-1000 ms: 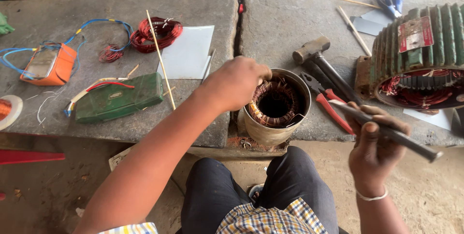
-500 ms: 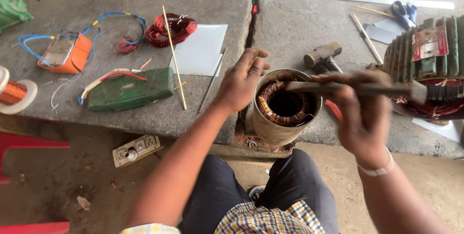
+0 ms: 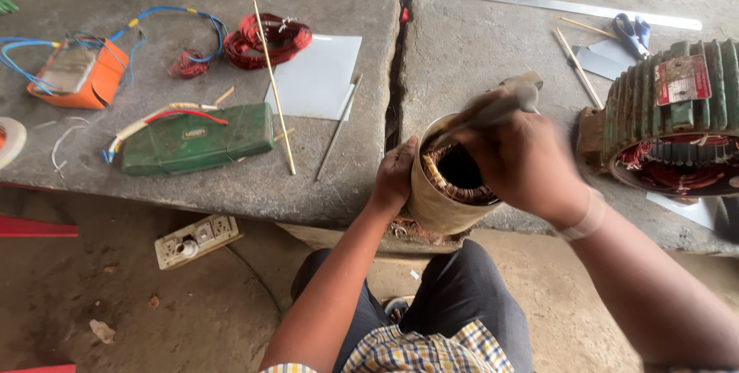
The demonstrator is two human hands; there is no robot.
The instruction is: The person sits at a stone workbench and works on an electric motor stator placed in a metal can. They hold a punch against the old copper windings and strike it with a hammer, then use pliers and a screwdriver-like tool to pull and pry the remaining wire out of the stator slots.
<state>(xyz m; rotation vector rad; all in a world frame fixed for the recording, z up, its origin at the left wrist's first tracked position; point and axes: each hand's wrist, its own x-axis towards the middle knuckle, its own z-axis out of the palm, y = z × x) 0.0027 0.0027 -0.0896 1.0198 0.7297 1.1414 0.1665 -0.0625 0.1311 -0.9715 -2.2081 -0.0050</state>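
Head view, looking down at a stone bench [image 3: 231, 188]. Cylindrical stator [image 3: 446, 188] tipped toward the body at the bench's front edge, above the knees, open end up, copper windings showing inside. Left hand [image 3: 395, 177] clasped around its left outer wall, fingers curled against the pale shell. Right hand [image 3: 523, 161] clenched on a hammer [image 3: 500, 103], blurred, head poised just above the stator's far rim.

Probably heavy for its size: steel shell, packed copper. Stiff outside, delicate inside; windings and their insulation likely to nick or bend under a stray blow. Smooth rounded wall, so apt to roll or slip; best gripped around the outer shell, never by the coils.

Close on the right, a green finned motor housing [image 3: 677, 111] with red windings, near the right forearm and crowding any swing from that side. Beyond it, scissors [image 3: 633, 30], thin sticks and a long metal ruler [image 3: 554, 5]. On the left slab, well apart from the hands: white sheet [image 3: 315, 76], red wire coil [image 3: 269, 34], long thin stick [image 3: 273, 88], green case [image 3: 196, 140], orange meter [image 3: 77, 76] with blue leads. Gap between the two slabs just left of the stator. Switch socket [image 3: 194, 240] on the floor below. Nothing between hammer and rim.
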